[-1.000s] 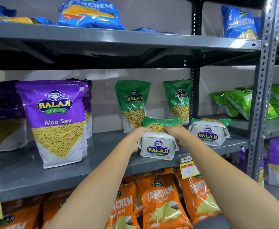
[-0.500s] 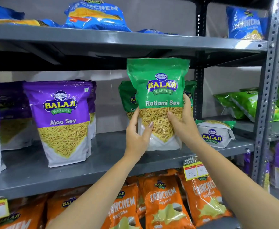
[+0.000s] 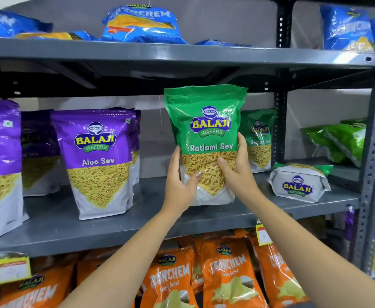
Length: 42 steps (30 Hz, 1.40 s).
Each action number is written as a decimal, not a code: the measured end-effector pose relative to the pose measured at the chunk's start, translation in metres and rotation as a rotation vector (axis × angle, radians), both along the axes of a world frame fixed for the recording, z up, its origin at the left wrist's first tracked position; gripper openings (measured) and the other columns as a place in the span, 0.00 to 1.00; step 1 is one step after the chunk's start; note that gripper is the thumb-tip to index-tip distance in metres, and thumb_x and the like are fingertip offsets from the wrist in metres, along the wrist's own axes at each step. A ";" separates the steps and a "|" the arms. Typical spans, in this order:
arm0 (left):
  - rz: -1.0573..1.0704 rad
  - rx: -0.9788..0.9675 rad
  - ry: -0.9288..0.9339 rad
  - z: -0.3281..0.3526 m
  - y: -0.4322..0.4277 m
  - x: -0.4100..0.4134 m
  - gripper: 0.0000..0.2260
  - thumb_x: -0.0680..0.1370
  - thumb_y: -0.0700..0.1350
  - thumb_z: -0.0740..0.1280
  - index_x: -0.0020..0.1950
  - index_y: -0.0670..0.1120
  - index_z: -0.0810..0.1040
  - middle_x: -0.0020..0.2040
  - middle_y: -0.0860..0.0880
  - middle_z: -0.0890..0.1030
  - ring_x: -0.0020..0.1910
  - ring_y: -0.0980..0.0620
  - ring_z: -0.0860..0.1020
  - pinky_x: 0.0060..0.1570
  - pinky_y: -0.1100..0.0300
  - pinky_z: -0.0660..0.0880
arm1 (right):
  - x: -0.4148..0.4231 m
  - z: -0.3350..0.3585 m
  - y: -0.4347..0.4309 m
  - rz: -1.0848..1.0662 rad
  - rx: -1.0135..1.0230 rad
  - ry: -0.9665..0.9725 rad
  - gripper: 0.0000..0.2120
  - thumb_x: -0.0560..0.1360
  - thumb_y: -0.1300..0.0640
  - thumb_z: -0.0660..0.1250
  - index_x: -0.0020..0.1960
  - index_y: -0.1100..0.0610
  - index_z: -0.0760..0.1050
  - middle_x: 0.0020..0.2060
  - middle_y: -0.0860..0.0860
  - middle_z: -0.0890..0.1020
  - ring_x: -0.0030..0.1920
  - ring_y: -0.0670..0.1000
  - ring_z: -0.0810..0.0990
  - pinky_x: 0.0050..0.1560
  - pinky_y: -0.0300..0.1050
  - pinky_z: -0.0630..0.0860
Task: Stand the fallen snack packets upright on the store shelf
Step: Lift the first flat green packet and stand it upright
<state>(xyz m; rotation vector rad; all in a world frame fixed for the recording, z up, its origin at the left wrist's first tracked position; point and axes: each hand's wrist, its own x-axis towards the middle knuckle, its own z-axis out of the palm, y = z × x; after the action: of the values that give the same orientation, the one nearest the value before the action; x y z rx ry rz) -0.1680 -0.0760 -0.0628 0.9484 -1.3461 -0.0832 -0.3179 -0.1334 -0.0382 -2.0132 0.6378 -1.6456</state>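
Both our hands are on the green Ratlami packet [image 3: 206, 141]: left hand [image 3: 180, 181] wrapped round its lower left edge, right hand [image 3: 237, 172] round the lower right, thumbs across the front. A second ago this packet lay flat at the shelf [image 3: 137, 221] front with its base facing us; half a second ago it was already raised, and now it is upright, lower and about square to the edge. Its base looks down on or just above the shelf, but we can't tell contact, since our hands cover the bottom corners. So this packet is nearly done; release looks like what remains. One fallen packet [image 3: 299, 185] still lies on its back just to the right, likely next. Purple Aloo packets [image 3: 97, 161] at left already stand.
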 end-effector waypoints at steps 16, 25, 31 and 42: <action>-0.004 0.249 0.055 -0.015 -0.034 0.036 0.38 0.76 0.35 0.63 0.72 0.68 0.51 0.74 0.51 0.67 0.73 0.51 0.68 0.71 0.44 0.68 | 0.048 -0.033 -0.040 0.044 -0.005 0.019 0.39 0.77 0.44 0.59 0.79 0.56 0.43 0.71 0.43 0.61 0.72 0.37 0.60 0.72 0.37 0.60; 0.028 0.274 0.015 -0.019 -0.034 0.034 0.35 0.77 0.37 0.65 0.77 0.58 0.52 0.73 0.49 0.67 0.72 0.51 0.68 0.70 0.44 0.69 | 0.048 -0.038 -0.039 0.048 0.014 0.055 0.38 0.80 0.52 0.59 0.79 0.57 0.39 0.68 0.39 0.59 0.69 0.30 0.55 0.70 0.42 0.55; 0.272 0.015 0.201 0.000 -0.015 0.005 0.34 0.79 0.39 0.63 0.80 0.47 0.49 0.80 0.48 0.54 0.77 0.56 0.54 0.76 0.56 0.54 | 0.018 -0.022 -0.035 0.082 0.106 0.131 0.38 0.81 0.46 0.56 0.79 0.51 0.33 0.79 0.45 0.45 0.74 0.38 0.38 0.72 0.44 0.41; 0.174 0.003 -0.014 0.031 -0.101 -0.171 0.19 0.77 0.35 0.59 0.67 0.45 0.72 0.57 0.51 0.70 0.50 0.52 0.74 0.51 0.59 0.70 | -0.179 0.025 -0.136 -0.653 0.415 0.109 0.26 0.75 0.55 0.60 0.69 0.68 0.66 0.67 0.67 0.69 0.66 0.66 0.70 0.66 0.53 0.67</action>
<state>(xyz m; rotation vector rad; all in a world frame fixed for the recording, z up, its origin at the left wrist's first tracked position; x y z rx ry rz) -0.3394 -0.1770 -0.0323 1.0661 -1.2716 0.0548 -0.4969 -0.2690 -0.0136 -1.6819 1.6603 -1.5465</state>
